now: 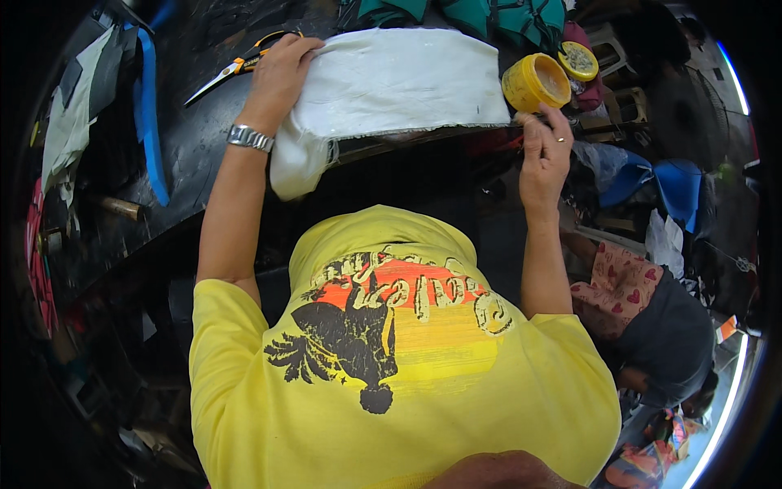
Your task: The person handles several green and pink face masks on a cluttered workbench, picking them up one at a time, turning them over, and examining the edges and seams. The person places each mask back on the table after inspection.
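A piece of white cloth (407,81) lies on the dark table, its frayed near edge at the table's edge and its left end drooping over. My left hand (281,73), with a metal watch on the wrist, has its fingers bent over the far left corner of the cloth; the thumb is hidden. My right hand (544,159) is raised by the cloth's right end, just in front of an open yellow jar (538,84) of brownish paste. Its thumb and forefinger are apart, and I see nothing held in it. Beyond my left hand lie orange-and-black scissors (236,69).
Dark green pieces (529,20) are heaped at the far edge. The jar's yellow lid (578,61) sits behind it. A blue strip (152,122) and a wooden handle (114,206) are on the left. At right are blue curved pieces (652,179) and another person's dark clothing (664,346).
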The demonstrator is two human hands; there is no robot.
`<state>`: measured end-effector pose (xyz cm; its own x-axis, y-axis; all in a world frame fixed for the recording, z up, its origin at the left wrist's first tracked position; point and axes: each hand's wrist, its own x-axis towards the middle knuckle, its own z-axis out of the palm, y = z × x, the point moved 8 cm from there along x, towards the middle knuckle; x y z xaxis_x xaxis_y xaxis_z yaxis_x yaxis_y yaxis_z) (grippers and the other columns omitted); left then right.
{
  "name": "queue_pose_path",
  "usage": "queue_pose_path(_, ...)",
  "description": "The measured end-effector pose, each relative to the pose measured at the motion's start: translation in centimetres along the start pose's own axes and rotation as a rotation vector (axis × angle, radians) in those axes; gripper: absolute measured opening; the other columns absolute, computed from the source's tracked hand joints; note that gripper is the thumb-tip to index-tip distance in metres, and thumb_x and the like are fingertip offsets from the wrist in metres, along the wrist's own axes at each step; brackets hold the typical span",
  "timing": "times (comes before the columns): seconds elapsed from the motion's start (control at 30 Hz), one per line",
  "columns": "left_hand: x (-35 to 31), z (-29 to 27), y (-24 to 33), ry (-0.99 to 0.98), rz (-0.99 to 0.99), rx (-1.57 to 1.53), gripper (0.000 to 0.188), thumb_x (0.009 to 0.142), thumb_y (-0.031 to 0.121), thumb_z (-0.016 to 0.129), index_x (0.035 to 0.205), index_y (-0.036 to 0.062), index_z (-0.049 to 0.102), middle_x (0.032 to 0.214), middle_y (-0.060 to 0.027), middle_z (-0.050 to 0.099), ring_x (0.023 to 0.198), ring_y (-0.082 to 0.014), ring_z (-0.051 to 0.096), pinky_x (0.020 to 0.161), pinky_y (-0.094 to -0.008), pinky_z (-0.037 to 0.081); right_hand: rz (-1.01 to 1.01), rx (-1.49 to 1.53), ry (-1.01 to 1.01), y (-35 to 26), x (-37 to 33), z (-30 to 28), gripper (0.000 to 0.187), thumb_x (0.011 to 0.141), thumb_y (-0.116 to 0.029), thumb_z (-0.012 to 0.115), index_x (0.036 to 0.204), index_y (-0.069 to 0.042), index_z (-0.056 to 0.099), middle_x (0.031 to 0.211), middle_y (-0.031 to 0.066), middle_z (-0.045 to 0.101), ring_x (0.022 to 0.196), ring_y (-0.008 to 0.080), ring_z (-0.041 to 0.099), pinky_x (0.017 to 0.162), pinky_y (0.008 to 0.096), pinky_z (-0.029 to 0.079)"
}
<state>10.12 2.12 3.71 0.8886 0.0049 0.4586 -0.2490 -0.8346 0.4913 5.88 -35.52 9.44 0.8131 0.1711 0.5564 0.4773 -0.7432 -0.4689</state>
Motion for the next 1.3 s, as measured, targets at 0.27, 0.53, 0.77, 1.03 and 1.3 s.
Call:
queue_pose_path(0.27, -2.5, -3.9, -0.6, 0.023, -0.002, -0.105, 0.020, 0.095, 0.008, 0.059, 0.112, 0.0046, 0.070, 0.104, -0.0108, 0.067, 0.095, -0.0308, 0.066, 0.086, -0.0362, 0.051, -0.030, -0.196, -0.119, -0.7, 0.7, 4.2, 0.041, 0.097, -0.042, 0.060, 0.130, -0.019, 0.067, 0.134, 0.0154, 0.053, 0.124, 0.0347, 0.045, 0.106, 0.0474, 0.034)
queue_pose_path(0.53, -3.8, -4.2, -1.6, 0.000, -0.096, -0.077, 0.022, 0.094, 0.006, 0.063, 0.114, 0.0034, 0.071, 0.105, -0.0095, 0.069, 0.094, -0.0232, 0.068, 0.084, -0.0305, 0.052, -0.094, -0.407, -0.293, -1.8, 0.9, 10.5, 0.068, 0.097, -0.062, 0.046, 0.144, -0.013, 0.052, 0.153, 0.0236, 0.035, 0.148, 0.0424, 0.017, 0.114, 0.0659, 0.015)
queue_pose_path(0.77, -4.1, -4.1, -2.5, 0.048, -0.161, -0.142, 0.021, 0.093, 0.005, 0.065, 0.112, 0.0032, 0.072, 0.103, -0.0089, 0.070, 0.092, -0.0202, 0.068, 0.082, -0.0291, 0.052, 0.027, -0.394, -0.265, -0.2, -0.3, 10.0, 0.075, 0.097, -0.062, 0.046, 0.142, -0.002, 0.049, 0.157, 0.0242, 0.030, 0.150, 0.0415, 0.016, 0.115, 0.0625, 0.015)
queue_pose_path(1.03, -4.7, -5.2, -2.6, 0.111, -0.189, -0.200, 0.022, 0.093, 0.006, 0.064, 0.114, 0.0046, 0.072, 0.103, -0.0103, 0.069, 0.088, -0.0228, 0.067, 0.082, -0.0318, 0.052, 0.049, -0.285, -0.014, 0.3, -1.1, 4.4, 0.052, 0.097, -0.045, 0.060, 0.132, -0.007, 0.060, 0.142, 0.0192, 0.048, 0.135, 0.0377, 0.040, 0.108, 0.0498, 0.033)
queue_pose_path(1.3, -6.0, -5.7, -2.7, 0.101, -0.288, -0.179, 0.035, 0.093, 0.015, 0.068, 0.126, 0.0061, 0.065, 0.108, -0.0107, 0.064, 0.090, -0.0187, 0.062, 0.082, -0.0309, 0.051, 0.154, 0.432, 0.216, 2.0, 0.3, 2.1, 0.061, 0.097, -0.010, 0.064, 0.150, -0.002, 0.034, 0.135, 0.0099, 0.049, 0.112, 0.0184, 0.057, 0.093, 0.0298, 0.046)
